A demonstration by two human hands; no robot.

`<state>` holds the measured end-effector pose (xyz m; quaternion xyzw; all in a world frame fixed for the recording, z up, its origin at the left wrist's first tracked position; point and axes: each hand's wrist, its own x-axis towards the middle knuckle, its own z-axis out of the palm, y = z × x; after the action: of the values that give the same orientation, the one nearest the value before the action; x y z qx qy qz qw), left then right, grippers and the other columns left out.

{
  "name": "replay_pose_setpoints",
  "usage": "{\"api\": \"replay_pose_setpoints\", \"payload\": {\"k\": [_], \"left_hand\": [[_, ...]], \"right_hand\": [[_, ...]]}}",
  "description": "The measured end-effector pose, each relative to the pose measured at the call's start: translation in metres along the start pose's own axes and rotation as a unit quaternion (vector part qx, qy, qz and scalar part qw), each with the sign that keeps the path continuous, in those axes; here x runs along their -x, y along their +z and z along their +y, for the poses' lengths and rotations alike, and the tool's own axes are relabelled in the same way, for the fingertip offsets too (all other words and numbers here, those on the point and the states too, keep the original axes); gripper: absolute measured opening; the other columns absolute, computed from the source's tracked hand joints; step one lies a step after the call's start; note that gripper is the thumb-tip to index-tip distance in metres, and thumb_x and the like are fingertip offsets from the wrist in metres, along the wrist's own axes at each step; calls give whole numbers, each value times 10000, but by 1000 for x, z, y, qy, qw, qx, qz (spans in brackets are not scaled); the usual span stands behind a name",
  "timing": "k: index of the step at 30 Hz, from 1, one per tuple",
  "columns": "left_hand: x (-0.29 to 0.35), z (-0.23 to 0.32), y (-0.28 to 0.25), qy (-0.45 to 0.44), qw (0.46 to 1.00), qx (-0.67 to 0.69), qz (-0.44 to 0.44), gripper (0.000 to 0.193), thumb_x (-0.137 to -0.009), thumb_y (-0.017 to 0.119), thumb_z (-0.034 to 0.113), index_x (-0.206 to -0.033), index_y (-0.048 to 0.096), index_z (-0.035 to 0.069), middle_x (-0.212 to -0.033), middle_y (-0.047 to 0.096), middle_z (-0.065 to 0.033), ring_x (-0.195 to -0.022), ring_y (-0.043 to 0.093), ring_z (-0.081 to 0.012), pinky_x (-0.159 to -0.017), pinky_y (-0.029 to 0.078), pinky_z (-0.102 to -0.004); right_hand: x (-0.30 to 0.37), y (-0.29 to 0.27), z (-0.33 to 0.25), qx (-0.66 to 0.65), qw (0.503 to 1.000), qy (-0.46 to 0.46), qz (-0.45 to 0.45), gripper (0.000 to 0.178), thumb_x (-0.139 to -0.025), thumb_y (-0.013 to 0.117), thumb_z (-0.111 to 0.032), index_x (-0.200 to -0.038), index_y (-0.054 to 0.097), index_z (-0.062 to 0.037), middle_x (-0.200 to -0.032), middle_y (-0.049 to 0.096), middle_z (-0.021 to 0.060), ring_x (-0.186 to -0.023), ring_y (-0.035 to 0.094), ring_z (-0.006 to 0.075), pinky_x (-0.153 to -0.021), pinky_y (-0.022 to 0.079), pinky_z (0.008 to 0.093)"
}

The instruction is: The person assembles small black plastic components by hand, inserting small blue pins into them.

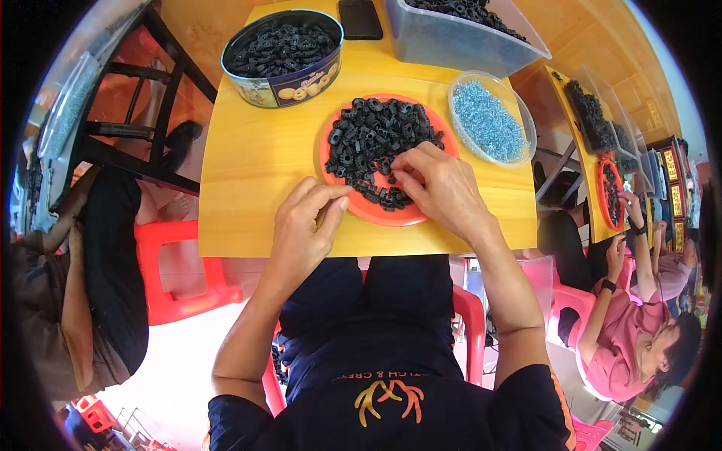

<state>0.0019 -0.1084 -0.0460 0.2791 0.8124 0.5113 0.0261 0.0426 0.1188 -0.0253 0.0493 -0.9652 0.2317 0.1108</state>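
An orange-red round plate [410, 219] lies on the yellow table, heaped with small black plastic parts [374, 128]. Over its right side, my right hand [440, 184] reaches in with thumb and index finger pinched together at one of the black parts. A patch of bare plate shows by those fingertips. My left hand [304, 225] is held at the plate's lower left rim, its thumb and index fingertips closed towards each other. Whatever is between them is too small to make out. Right of the plate stands a clear round tub [532, 143] of small blue-silver metallic pieces [489, 120].
A round tin [259, 94] full of black parts stands at the table's far left. Beside it lies a dark phone [360, 19]. A translucent bin [459, 49] with more parts is at the far right. People sit on both sides; a red stool [177, 233] is left.
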Motion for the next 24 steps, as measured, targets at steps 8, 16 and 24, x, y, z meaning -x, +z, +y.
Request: {"api": "replay_pose_setpoints", "payload": {"k": [8, 16, 24], "left_hand": [[2, 1, 2, -16, 999, 36, 16, 117, -885, 637, 40, -983, 676, -11, -749, 533, -75, -625, 514, -148, -574, 420, -277], [5, 9, 3, -24, 996, 79, 38, 119, -897, 631, 35, -995, 669, -22, -777, 564, -57, -642, 524, -111, -596, 434, -250], [-2, 21, 25, -53, 971, 230, 38, 168, -894, 630, 21, -1058, 656, -11, -881, 641, -77, -733, 603, -116, -659, 488, -256]], "right_hand": [[-7, 18, -15, 63, 997, 32, 30, 202, -800, 719, -223, -871, 654, -45, -829, 629, 98, -717, 650, 284, -620, 505, 403], [-5, 12, -10, 89, 995, -7, 40, 159, -791, 714, -160, -891, 664, -47, -836, 628, 115, -711, 642, 288, -621, 509, 394], [19, 2, -18, -512, 846, 144, -44, 152, -914, 628, -54, -1055, 633, 3, -919, 640, 14, -809, 584, 62, -685, 483, 228]]}}
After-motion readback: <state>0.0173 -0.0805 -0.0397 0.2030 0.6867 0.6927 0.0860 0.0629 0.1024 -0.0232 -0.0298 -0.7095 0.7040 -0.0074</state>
